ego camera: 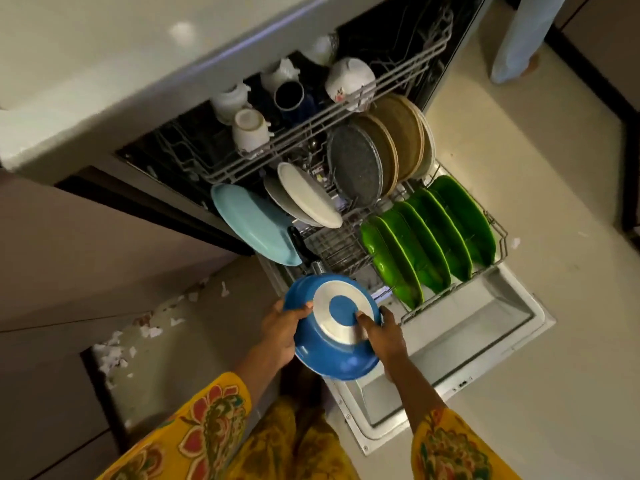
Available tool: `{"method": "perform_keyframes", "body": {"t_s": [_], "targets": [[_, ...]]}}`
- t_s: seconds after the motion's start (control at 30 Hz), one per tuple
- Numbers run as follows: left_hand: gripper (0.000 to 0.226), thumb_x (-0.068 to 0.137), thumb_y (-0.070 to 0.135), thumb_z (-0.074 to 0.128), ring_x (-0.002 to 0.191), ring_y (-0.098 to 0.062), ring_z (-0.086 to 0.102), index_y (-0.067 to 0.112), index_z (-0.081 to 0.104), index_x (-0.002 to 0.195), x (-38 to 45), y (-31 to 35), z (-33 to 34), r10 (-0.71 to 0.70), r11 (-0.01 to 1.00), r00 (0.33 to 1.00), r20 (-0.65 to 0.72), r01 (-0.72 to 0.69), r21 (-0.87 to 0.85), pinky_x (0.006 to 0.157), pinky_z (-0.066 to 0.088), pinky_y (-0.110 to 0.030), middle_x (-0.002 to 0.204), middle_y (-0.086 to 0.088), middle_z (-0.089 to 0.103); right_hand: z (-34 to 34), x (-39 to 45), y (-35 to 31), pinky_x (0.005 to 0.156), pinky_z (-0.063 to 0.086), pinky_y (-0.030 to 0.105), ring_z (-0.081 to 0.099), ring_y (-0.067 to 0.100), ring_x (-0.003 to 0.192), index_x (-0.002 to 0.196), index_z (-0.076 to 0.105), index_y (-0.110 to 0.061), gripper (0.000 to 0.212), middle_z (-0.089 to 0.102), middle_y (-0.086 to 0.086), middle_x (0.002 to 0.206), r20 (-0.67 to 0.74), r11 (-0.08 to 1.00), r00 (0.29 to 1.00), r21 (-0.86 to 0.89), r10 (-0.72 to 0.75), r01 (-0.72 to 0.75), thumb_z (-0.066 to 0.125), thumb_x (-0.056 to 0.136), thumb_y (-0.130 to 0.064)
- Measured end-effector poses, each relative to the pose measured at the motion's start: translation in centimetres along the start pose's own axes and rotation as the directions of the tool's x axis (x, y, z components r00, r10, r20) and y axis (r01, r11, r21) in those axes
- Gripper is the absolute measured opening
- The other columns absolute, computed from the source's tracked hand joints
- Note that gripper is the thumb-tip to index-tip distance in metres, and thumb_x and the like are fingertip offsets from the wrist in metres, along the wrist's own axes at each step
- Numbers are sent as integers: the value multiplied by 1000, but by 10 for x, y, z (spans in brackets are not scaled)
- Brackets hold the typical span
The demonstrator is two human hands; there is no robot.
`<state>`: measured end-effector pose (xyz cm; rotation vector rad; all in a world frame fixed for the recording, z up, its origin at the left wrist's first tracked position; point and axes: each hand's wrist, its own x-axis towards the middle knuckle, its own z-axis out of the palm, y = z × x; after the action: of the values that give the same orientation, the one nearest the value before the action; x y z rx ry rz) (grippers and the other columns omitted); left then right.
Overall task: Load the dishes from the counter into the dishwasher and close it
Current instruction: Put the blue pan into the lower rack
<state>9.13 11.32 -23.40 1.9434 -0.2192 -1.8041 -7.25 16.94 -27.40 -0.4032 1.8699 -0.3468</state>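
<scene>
Hands grip our upturned blue frying pan (332, 355), left hand (282, 332) at nine o'clock, right hand (382, 336) at three, steering it toward the lower rack (498, 233).

Both forearms, in yellow floral-print sleeves (194, 434), are reaching forward from the near edge and converging toward the middle. The left hand (281, 332) is curling round the left rim of an upturned blue pan (337, 355), fingers hooking over its edge. The right hand (382, 336) is gripping the right rim, its thumb (363, 320) pressing on the pan's white underside.
</scene>
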Motion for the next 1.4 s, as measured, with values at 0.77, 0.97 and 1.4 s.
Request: {"method": "perform_keyframes", "body": {"t_s": [0.77, 0.97, 1.4], "targets": [[53, 81, 4, 69, 105, -32, 62, 12, 52, 131, 109, -25, 21, 176, 977, 984, -29, -170, 129, 93, 50, -49, 119, -13, 64, 51, 86, 22, 99, 44, 51, 50, 34, 117, 129, 47, -15, 89, 53, 15, 126, 42, 1000, 999, -30, 5, -3, 67, 56, -63], [36, 74, 13, 78, 87, -29, 70, 7, 64, 107, 118, -32, 15, 217, 949, 974, -67, -195, 248, 79, 57, -47, 99, -14, 71, 60, 101, 45, 99, 45, 51, 50, 32, 119, 132, 45, -15, 90, 50, 15, 128, 17, 999, 1000, -32, -5, 5, 64, 59, -64], [66, 84, 36, 68, 113, -35, 57, 2, 37, 131, 113, -38, 27, 22, 956, 990, -138, 20, 293, 94, 49, -48, 127, -17, 54, 37, 43, -4, 100, 42, 38, 51, 29, 118, 129, 50, -8, 42, 53, 14, 131, 62, 969, 998, -249, 27, -11, 51, 94, -32]]}}
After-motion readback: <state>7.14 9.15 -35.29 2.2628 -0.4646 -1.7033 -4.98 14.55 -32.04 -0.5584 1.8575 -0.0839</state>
